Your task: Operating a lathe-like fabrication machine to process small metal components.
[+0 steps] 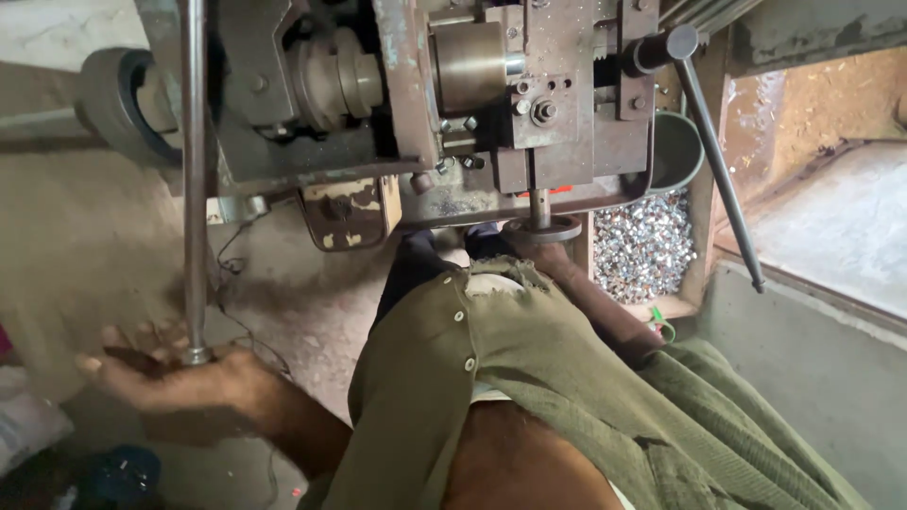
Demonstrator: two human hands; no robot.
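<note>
My left hand (165, 378) is at the lower left, palm up with the fingers spread. The lower end of a long steel rod (195, 189) rests on the palm, and the fingers are not wrapped round it. The rod runs straight up past the worn metal machine (567, 113). My right arm, in a dark sleeve, reaches forward under the machine. My right hand (546, 253) sits just below a round metal ring (543, 229) on a short vertical spindle. Most of that hand is hidden, so its grip is unclear. My olive green shirt (529, 378) fills the lower middle.
A bin of several small shiny metal pieces (644, 247) stands right of the spindle, with a green bowl (676, 151) above it. A black lever (718, 161) slants down to the right. A rubber wheel (113, 94) is at the top left. A cable (236, 312) trails over the concrete floor.
</note>
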